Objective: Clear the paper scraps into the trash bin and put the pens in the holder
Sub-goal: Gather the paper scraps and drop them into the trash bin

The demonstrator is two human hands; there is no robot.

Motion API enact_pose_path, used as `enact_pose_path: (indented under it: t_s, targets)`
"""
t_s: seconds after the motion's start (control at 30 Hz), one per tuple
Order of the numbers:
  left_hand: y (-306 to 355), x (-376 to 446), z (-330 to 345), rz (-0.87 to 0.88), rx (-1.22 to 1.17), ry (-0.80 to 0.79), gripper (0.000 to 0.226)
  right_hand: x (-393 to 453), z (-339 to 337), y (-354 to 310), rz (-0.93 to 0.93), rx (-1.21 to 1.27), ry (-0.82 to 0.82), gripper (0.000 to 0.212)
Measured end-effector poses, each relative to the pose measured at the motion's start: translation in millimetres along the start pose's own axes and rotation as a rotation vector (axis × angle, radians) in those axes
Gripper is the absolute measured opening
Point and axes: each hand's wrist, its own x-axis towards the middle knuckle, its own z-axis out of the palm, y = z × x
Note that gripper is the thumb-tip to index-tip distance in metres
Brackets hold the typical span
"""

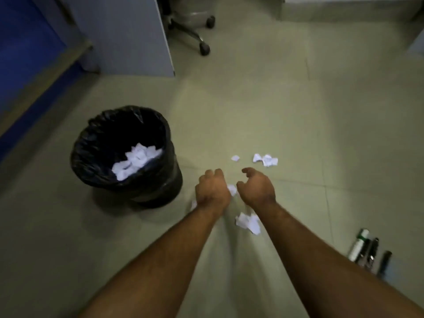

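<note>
A black-bagged trash bin (171,161) stands on the floor at the left, with white paper scraps (135,160) inside. My left hand (212,191) is curled into a fist just right of the bin, and white paper (232,189) pokes out at its thumb side. My right hand (257,189) is beside it, fingers bent but apart, holding nothing. Loose scraps lie on the floor beyond my hands (266,159) and between my forearms (249,222). Several pens and a white marker (367,251) lie at the lower right. No pen holder is in view.
A grey desk panel (128,35) and a blue wall (25,56) stand behind the bin. An office chair base with castors (197,31) is at the top centre. The floor is pale tile.
</note>
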Motion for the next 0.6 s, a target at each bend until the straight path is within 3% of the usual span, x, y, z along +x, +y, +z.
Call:
enact_pose_path:
  t_s: [0.07,0.17,0.27,0.37,0.5,0.6]
  targets:
    - [-14.3,-9.2,47.5,-0.181,0.048,-0.04,0.04,-14.3,26.2,53.8,0.072,-0.223,-0.135,0.068]
    - [-25.6,-10.7,89.7,-0.333,0.017,-0.094,0.049,-35.3,61.7,103.5,0.046,-0.431,-0.094,0.073]
    - [-13.6,-7.5,112.2,-0.142,0.034,-0.044,0.053,-32.4,73.9,121.0,-0.091,-0.425,0.042,0.071]
    - [8.4,-5.4,114.5,0.101,-0.096,-0.012,0.052,-17.2,65.8,126.0,-0.193,-0.34,0.117,0.071]
    - [10.3,32.0,105.9,0.176,-0.078,0.17,0.042,14.4,57.8,139.9,-0.225,-0.303,0.261,0.078]
    - [21.5,54.7,111.6,0.232,-0.112,0.117,0.039,41.6,53.2,141.5,-0.199,-0.266,0.341,0.099]
